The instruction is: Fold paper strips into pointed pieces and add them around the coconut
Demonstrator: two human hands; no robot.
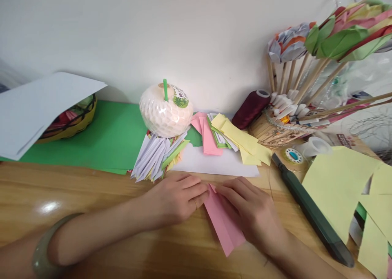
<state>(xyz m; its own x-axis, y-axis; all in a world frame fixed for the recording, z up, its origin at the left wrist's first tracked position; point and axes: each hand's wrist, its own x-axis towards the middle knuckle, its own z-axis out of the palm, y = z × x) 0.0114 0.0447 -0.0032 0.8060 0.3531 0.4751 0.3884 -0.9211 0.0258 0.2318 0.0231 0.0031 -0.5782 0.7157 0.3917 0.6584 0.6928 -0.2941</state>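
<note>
Pink paper (pixel 225 226) is lying on the surface (pixel 92 197); your left hand (pixel 174 199) and right hand (pixel 251 213) are pressing it flat, hiding its upper end.

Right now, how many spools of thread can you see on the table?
1. A dark red spool of thread lies tilted against the wooden pot of paper flowers, behind the yellow paper strips. Others may be hidden behind the clutter on the right.

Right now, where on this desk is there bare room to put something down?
Bare wood lies left of the left hand, below the green sheet. It is crowded right of the right hand: green cutter, yellow sheets.
</note>
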